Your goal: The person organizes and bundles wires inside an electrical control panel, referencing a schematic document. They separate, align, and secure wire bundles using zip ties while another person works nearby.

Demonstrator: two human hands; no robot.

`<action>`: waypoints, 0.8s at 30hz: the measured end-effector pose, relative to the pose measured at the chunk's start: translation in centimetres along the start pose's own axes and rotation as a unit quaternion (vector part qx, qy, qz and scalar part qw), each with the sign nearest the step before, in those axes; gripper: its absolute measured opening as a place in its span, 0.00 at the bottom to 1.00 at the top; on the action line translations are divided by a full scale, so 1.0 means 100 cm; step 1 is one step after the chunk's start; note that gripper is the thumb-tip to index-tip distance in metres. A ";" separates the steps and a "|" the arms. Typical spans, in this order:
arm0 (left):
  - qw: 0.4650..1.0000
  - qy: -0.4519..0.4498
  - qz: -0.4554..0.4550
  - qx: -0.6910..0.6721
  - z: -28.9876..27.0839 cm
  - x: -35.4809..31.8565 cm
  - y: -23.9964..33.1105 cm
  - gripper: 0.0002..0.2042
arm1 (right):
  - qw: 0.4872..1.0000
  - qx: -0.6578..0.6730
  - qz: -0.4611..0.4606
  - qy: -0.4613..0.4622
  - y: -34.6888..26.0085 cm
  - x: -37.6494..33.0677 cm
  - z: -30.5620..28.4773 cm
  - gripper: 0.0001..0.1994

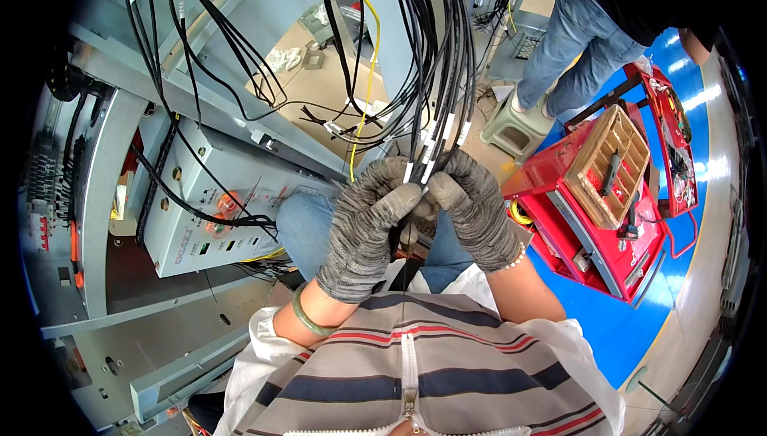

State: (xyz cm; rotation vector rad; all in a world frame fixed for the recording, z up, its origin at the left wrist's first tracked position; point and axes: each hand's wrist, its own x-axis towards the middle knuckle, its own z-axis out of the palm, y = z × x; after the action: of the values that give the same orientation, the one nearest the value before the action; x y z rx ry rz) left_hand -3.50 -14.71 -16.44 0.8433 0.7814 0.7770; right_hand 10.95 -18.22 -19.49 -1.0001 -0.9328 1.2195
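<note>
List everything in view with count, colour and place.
Black cables: many, black, hanging into both hands
Long yellow cable: one, yellow, upper middle
Cabinet frame: one, grey, left
Box: one, pale grey, left
Tool cart: one, red, right
Wooden tray: one, tan, on the cart
Stool: one, pale green, upper right
Co-worker: one, blue jeans, at the stool
Striped top: one, grey, navy, red, bottom
Bangle: one, green, left wrist
Beaded bracelet: one, pale, right wrist
Left hand: one, grey glove, pinching cables
Right hand: one, grey glove, pinching cables

Red tool cart (534, 169) on blue floor (607, 346) at three o'clock, a wooden compartment tray (587, 203) on top; pale stool (511, 121) on beige floor (487, 163), two o'clock.
</note>
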 end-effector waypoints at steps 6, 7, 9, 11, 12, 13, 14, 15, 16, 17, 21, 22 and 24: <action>0.999 0.040 0.017 0.011 -0.004 0.001 -0.002 0.12 | 0.997 -0.063 -0.049 0.012 -0.001 -0.004 0.003 0.11; 0.999 0.039 0.018 0.003 -0.004 0.001 -0.003 0.12 | 0.997 -0.064 -0.052 0.011 -0.002 -0.003 0.004 0.11; 0.999 0.035 0.012 -0.014 -0.004 0.002 -0.003 0.12 | 0.996 -0.068 -0.056 0.009 -0.002 -0.003 0.006 0.11; 0.999 0.029 0.002 -0.028 -0.002 0.002 -0.001 0.13 | 0.999 -0.021 -0.026 0.005 0.000 -0.003 0.006 0.11; 1.000 0.024 0.001 -0.019 -0.002 0.002 0.000 0.13 | 1.000 0.003 -0.011 0.003 0.001 -0.004 0.006 0.11; 1.000 0.018 0.000 -0.010 -0.003 0.001 0.002 0.13 | 1.000 0.003 -0.009 0.016 0.002 -0.003 0.005 0.11; 1.000 0.014 0.000 -0.003 -0.003 -0.001 0.002 0.13 | 1.000 0.002 -0.007 0.028 0.004 -0.003 0.006 0.11; 1.000 0.017 0.021 0.002 -0.004 -0.001 0.000 0.12 | 0.999 0.000 -0.005 0.039 0.005 -0.003 0.006 0.11; 0.999 0.021 0.042 0.008 -0.004 0.001 -0.005 0.12 | 0.998 -0.013 -0.009 0.053 0.006 -0.003 0.004 0.11; 0.998 0.025 0.064 0.013 -0.006 0.001 -0.010 0.12 | 0.997 -0.026 -0.013 0.065 0.005 -0.003 0.002 0.11; 0.991 0.032 0.112 0.072 -0.013 0.001 -0.013 0.14 | 0.990 -0.008 -0.006 0.138 -0.008 -0.007 -0.001 0.11; 0.985 0.035 0.131 0.106 -0.013 0.001 -0.015 0.14 | 0.991 -0.024 -0.036 0.126 -0.006 -0.008 -0.003 0.11; 0.970 0.036 0.166 0.175 -0.010 0.001 -0.018 0.14 | 0.981 -0.137 -0.091 0.101 -0.014 -0.007 0.005 0.12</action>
State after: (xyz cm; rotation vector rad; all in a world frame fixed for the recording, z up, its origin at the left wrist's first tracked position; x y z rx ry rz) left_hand -3.81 -15.08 -18.48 1.2927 0.8675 0.9846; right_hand 10.84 -18.95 -18.08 -1.2040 -1.0240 0.8322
